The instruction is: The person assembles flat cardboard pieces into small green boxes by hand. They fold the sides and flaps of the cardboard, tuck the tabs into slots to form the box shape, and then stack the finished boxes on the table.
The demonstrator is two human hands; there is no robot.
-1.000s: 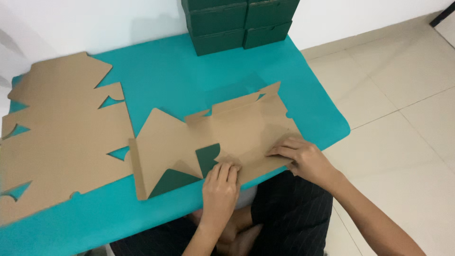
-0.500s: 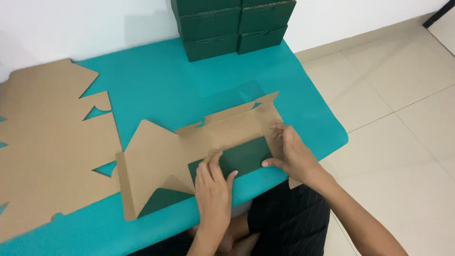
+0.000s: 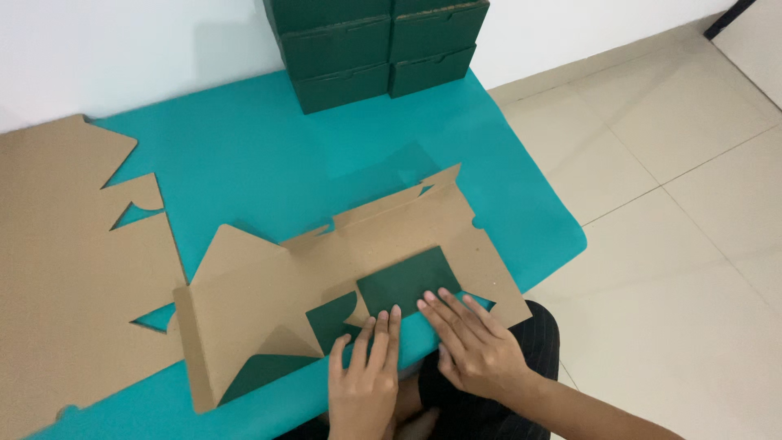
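A flat die-cut cardboard box blank, brown on one face and dark green on the other, lies on the teal table at its near edge. A near flap is folded over, showing a dark green panel. My left hand lies flat with its fingertips pressing the folded flap. My right hand lies flat beside it, fingertips on the green panel's near edge. Both hands press down and grip nothing.
A stack of flat brown cardboard blanks covers the table's left side. Several assembled dark green boxes are stacked at the far edge against the white wall. Beige tiled floor lies to the right.
The near flap has been folded over onto the blank, exposing more green. Both hands moved together toward the middle and now press flat on the fold. The view shifted closer.
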